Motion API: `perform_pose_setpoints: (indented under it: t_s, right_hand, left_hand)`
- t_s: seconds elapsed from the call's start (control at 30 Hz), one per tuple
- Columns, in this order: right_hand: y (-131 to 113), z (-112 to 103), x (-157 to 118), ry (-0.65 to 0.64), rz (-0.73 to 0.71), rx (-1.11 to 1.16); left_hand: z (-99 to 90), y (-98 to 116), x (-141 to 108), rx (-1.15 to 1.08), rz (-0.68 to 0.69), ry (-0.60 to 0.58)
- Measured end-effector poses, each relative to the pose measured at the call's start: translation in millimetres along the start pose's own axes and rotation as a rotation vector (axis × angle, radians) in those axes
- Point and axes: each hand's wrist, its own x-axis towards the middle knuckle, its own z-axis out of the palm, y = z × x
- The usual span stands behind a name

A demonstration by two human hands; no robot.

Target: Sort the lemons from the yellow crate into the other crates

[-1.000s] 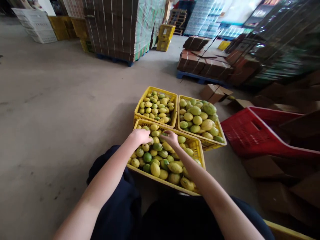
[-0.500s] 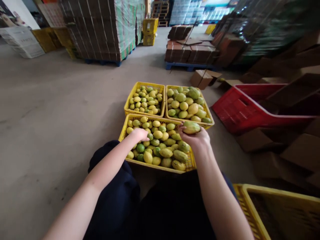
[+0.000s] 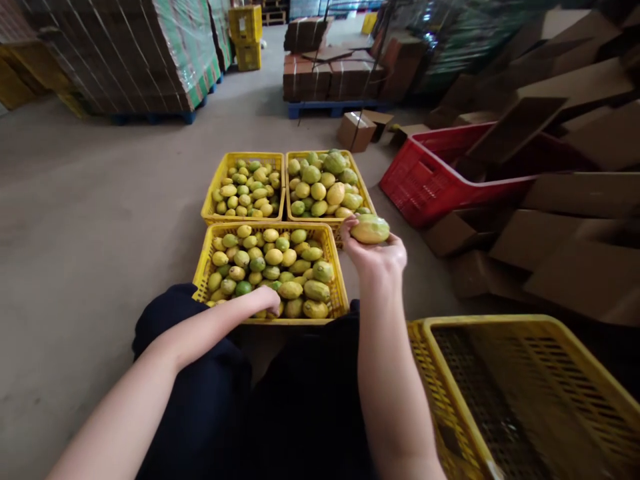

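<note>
A large yellow-green fruit (image 3: 370, 229) rests in my right hand (image 3: 376, 253), palm up with the fingers curled round it, just right of the front yellow crate (image 3: 341, 283). My left hand (image 3: 267, 301) is down over the near part of that crate, among yellow and green fruits. Its fingers are bent downward and mostly hidden, so what they touch cannot be made out. Behind stand two more yellow crates of fruit, the left one (image 3: 213, 193) with smaller fruits and the right one (image 3: 367, 193) with larger ones.
A yellow crate (image 3: 475, 321) stands at my lower right. Beyond it are a red crate (image 3: 420, 177) and a heap of cardboard boxes (image 3: 565, 247). Wrapped pallet stacks (image 3: 120, 60) and boxes on a blue pallet (image 3: 330, 110) stand farther back.
The view has swung right and down. My left hand has moved toward the near side of the front crate. My right hand, still holding the large fruit, has moved right, off that crate.
</note>
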Motion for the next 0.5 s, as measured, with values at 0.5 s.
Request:
perform_pose_setpoints:
  t_s: [0.5]
  right_hand:
    - [-14, -47, 4, -0.029, -0.113, -0.092]
  left_hand:
    - [9.7, -20, -6, 0.225, -0.005, -0.11]
